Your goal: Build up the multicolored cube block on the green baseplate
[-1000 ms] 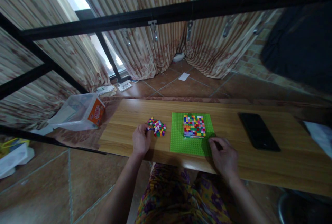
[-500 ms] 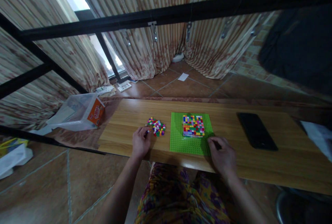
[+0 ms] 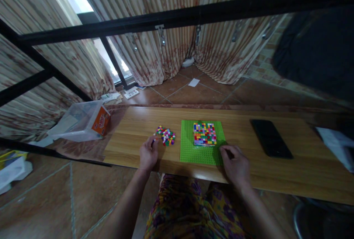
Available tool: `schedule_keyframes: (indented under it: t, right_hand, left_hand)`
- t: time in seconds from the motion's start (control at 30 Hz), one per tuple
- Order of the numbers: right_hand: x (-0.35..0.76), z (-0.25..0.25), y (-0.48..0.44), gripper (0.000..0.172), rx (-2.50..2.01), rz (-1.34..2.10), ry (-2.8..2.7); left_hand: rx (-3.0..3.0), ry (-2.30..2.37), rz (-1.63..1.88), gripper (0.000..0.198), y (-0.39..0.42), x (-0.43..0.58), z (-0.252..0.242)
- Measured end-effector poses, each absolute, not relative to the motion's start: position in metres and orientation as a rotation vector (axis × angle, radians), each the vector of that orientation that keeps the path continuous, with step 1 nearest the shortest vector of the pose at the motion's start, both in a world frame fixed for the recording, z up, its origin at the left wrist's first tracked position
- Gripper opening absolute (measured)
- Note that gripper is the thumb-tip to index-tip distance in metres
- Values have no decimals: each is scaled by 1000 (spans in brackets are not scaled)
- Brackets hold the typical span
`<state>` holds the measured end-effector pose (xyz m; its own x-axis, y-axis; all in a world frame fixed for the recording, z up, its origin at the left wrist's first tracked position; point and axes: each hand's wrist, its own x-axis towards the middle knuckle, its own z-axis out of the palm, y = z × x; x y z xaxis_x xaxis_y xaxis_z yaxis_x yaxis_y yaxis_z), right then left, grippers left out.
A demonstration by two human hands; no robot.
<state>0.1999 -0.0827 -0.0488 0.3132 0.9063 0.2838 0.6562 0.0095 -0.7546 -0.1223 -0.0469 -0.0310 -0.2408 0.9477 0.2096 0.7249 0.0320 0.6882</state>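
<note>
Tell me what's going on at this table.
A person sits at a wooden table with both bare hands on it. The left hand is at the near edge of a loose pile of small coloured bricks; whether its fingertips pinch one is too small to tell. The right hand rests at the near right corner of a green baseplate, which carries a square block of mixed-colour bricks. A black phone lies further right.
</note>
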Motion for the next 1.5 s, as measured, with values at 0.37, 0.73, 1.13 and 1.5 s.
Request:
schedule_keyframes:
  t: [0.37, 0.73, 1.13, 1.5]
  right_hand:
    - [200, -51, -82, 34, -1708, 345, -1428]
    - [201, -50, -82, 33, -1682, 333, -1445]
    - [199, -47, -83, 33, -1683, 345, -1449]
    - [199, -47, -83, 34, -1695, 351, -1450]
  left_hand:
    - [1644, 2009, 1058, 30, -46, -126, -37]
    - [1569, 1960, 1136, 31, -47, -127, -37]
    - [1808, 1979, 1056, 30, -46, -130, -45]
    - [2102, 1896, 892, 31, -46, -119, -35]
